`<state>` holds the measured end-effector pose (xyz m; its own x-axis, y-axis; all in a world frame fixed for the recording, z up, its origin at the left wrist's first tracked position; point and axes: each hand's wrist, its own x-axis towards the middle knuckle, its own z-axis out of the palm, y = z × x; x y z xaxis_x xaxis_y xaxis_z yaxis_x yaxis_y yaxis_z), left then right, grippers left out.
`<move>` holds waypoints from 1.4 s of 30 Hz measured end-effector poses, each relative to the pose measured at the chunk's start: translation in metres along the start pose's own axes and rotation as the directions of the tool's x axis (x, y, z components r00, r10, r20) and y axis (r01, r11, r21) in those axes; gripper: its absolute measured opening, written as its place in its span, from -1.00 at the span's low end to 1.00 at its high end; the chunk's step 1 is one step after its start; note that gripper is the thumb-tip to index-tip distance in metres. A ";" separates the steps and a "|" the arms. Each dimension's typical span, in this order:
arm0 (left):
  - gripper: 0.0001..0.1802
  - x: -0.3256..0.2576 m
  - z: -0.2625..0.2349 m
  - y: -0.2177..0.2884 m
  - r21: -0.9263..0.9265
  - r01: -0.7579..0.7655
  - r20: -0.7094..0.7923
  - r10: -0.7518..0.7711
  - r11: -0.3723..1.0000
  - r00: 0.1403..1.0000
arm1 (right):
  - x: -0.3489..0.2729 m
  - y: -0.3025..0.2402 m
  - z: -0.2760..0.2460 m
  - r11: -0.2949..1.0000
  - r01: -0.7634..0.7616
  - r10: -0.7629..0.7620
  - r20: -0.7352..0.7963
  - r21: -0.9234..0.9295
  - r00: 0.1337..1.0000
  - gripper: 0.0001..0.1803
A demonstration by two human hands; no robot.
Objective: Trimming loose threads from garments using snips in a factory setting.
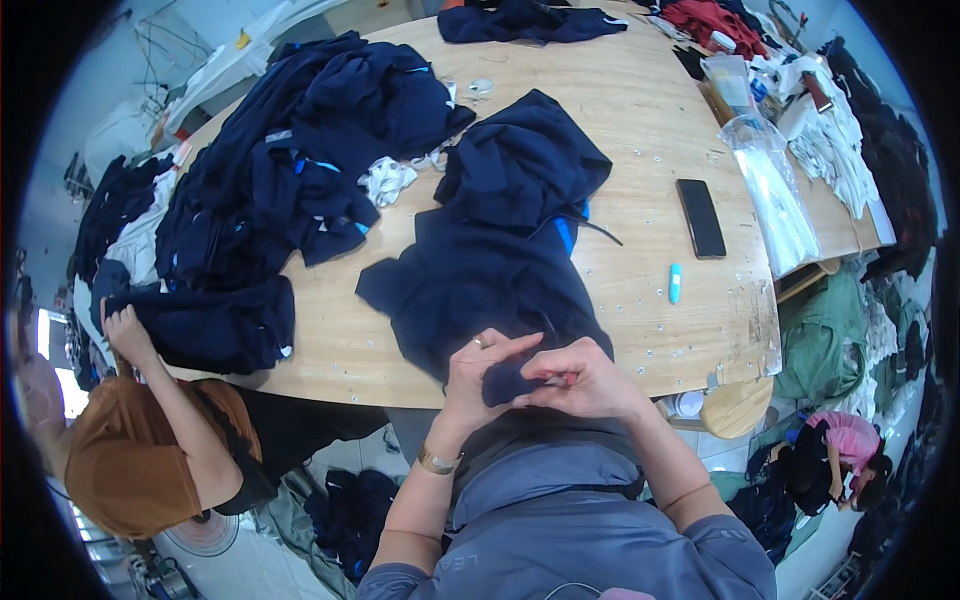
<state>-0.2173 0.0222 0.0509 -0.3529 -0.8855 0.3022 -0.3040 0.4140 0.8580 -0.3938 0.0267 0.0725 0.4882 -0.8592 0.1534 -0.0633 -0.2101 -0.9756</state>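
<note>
A dark navy garment (480, 270) is spread over the table's front edge, with its hood-like bunched part lying farther away and a bright blue strip at its right side. My left hand (474, 378) pinches a folded bit of this garment near my body, index finger stretched across it. Close beside it, my right hand (588, 378) is closed round a small red tool (565, 379), mostly hidden by the fingers, so its exact kind does not show. The fingertips of both hands nearly meet at the fabric.
A large heap of navy garments (320, 130) covers the table's left. To the right lie a black phone (701, 218) and a small turquoise cutter-like object (675, 284), with clear plastic bags (770, 190) beyond. A co-worker in brown (150, 455) handles navy cloth at left.
</note>
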 end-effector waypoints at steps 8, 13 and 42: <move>-0.71 -0.011 -0.046 0.012 0.291 0.041 -0.556 0.134 0.956 0.820 | -0.001 0.075 -0.042 0.951 -0.308 0.193 -0.695 -0.043 0.693 -0.83; -0.60 -0.005 -0.076 0.069 -0.225 -0.209 -0.955 -0.172 0.952 0.241 | -0.028 0.143 -0.058 0.628 -0.553 -0.062 -0.743 -0.548 0.666 -0.69; -0.84 -0.042 -0.025 -0.064 -0.462 0.285 -0.597 -0.532 0.840 0.600 | 0.345 0.173 0.079 0.728 0.063 -0.241 -0.169 -0.682 0.956 -0.68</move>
<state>-0.1613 0.0275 -0.0060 0.4788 -0.8775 -0.0272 0.0530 -0.0021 0.9986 -0.1675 -0.2696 -0.0555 0.3348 -0.8494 0.4079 -0.6093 -0.5253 -0.5939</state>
